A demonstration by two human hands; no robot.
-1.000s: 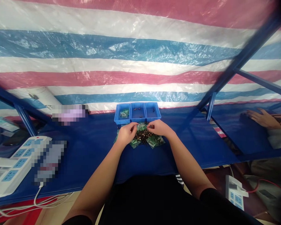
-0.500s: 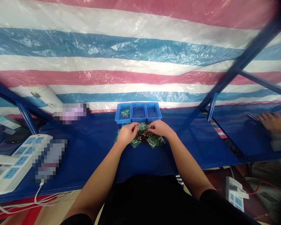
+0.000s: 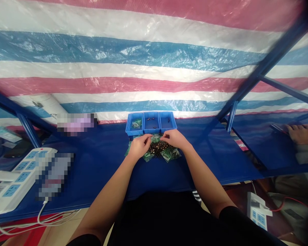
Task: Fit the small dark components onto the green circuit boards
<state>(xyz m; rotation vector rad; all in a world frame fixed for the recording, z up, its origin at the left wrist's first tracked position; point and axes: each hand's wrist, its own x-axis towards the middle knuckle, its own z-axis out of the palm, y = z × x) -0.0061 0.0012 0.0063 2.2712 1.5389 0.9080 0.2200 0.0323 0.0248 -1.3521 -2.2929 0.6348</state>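
My left hand [image 3: 140,146] is closed in a pinch at the left side of a pile of small dark and brassy metal parts [image 3: 157,149]. Across from it, my right hand [image 3: 176,138] also pinches, above the pile's right side. Whatever sits between the fingertips of either hand is too small to make out. Small green-and-clear plastic packets [image 3: 171,154] lie around the pile, some partly under my hands. Just behind stand three joined blue bins [image 3: 152,131]. The left bin holds a green packet [image 3: 136,123]; the middle and right ones hold a few small metal pieces [image 3: 150,119].
A white power strip [image 3: 25,179] and a blurred-out device with a cable [image 3: 55,174] lie at the left of the blue table [image 3: 97,171]. Slanting blue frame posts [image 3: 246,90] stand at the right. Beyond them is another person's hand [image 3: 301,134]. Striped sheeting hangs behind.
My right hand has shifted slightly up and left, away from the middle of the pile. My left hand stays nearly in place. The other person's hand has moved a little.
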